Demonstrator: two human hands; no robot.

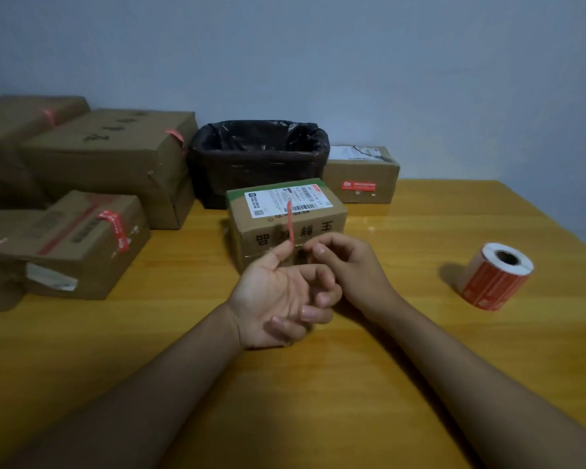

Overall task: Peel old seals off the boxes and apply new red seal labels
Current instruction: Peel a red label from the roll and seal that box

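Red seal strip [289,221] stands up from the left hand [278,299], stuck on or pinched at the thumb tip; exact grip hard to tell, other left fingers loosely curled, palm up. Right hand [345,269] just beside it, fingers bent toward the strip's lower end, not clearly gripping anything. Both hands sit in front of the small box [286,221] at table centre, white shipping label on its top.

Step, my read: a peeled seal is off the box and in hand. Could be the old one headed for disposal, or a new one about to go on; can't say which. If old, next move calls for freeing it from the thumb and dropping it in the black-lined bin [259,157] just behind the box. Sticky, may cling to fingers.

Label roll [496,275] lies on its side, right, well apart from the hands. Stacked boxes [109,157] far left carry red seals. Another box [361,174] right of the bin has a red label on its near face. Wooden table [318,384].
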